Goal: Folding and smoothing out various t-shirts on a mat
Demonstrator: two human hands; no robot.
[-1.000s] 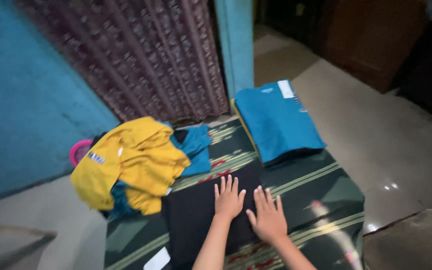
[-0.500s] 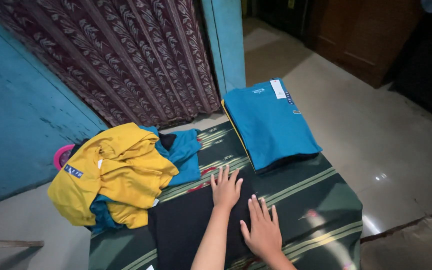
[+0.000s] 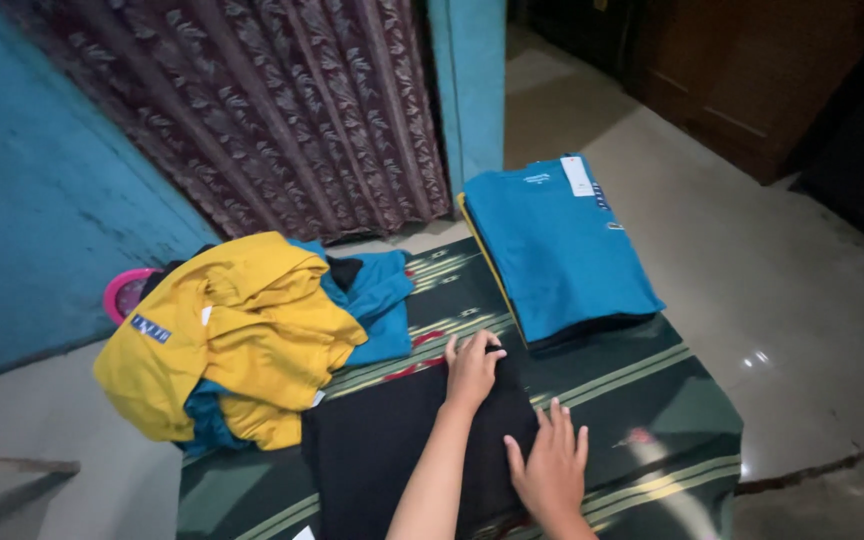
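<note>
A black garment (image 3: 392, 450) lies flat on a dark green striped mat (image 3: 642, 400). My left hand (image 3: 472, 368) rests on the garment's far right corner, fingers curled around the edge. At the garment's near right edge my right hand (image 3: 552, 468) presses down flat with its fingers spread. A stack of folded clothes topped by a blue shirt (image 3: 557, 245) sits on the mat beyond my hands.
A heap of loose clothes, a yellow garment (image 3: 232, 330) over blue ones (image 3: 377, 300), lies at the left. Behind it is a pink basket rim (image 3: 117, 290), a blue wall and a patterned curtain (image 3: 282, 110). Pale tiled floor (image 3: 782, 300) stretches to the right.
My left hand has slid up to the garment's far corner and curled on its edge. My right hand has moved down toward me along the right edge.
</note>
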